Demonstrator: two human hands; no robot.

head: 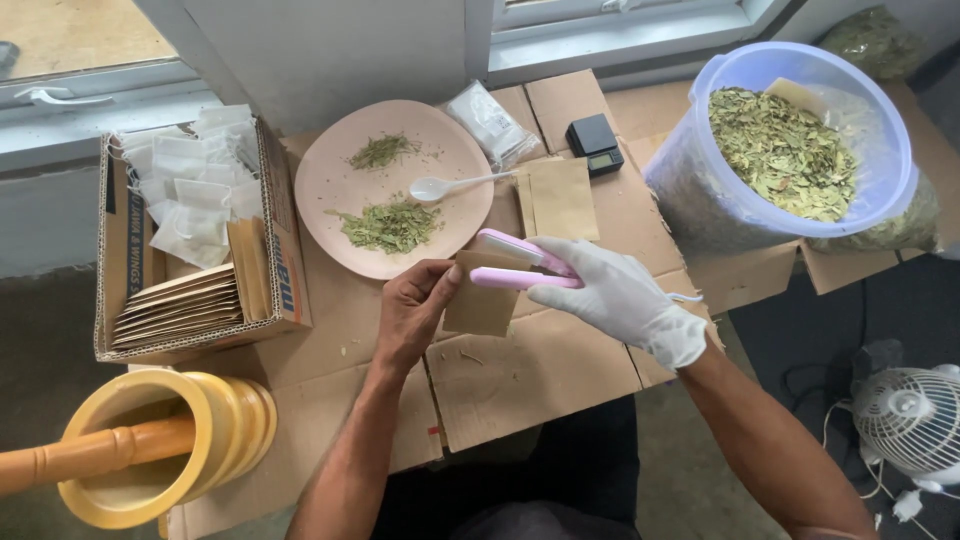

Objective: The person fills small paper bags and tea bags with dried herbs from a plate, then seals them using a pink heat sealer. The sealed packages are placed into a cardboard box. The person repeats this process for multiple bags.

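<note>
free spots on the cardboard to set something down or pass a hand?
Bare cardboard lies just below the brown pouch, between the forearms. Another bare patch sits between the box of pouches and the left hand. Crowded: around the pink plate, scale and leaf tub, and where the gloved right hand holds the pink sealer.

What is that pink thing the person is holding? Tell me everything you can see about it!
The pink tool is a small clamp-like gadget with two long flat arms, pale pink on top and brighter pink below, that looks like smooth plastic. It lies nearly level above the cardboard. The right hand, in a white glove, holds it in its grip at one end. Its arms close over the top edge of a small brown paper pouch, which the bare left hand steadies.
</note>
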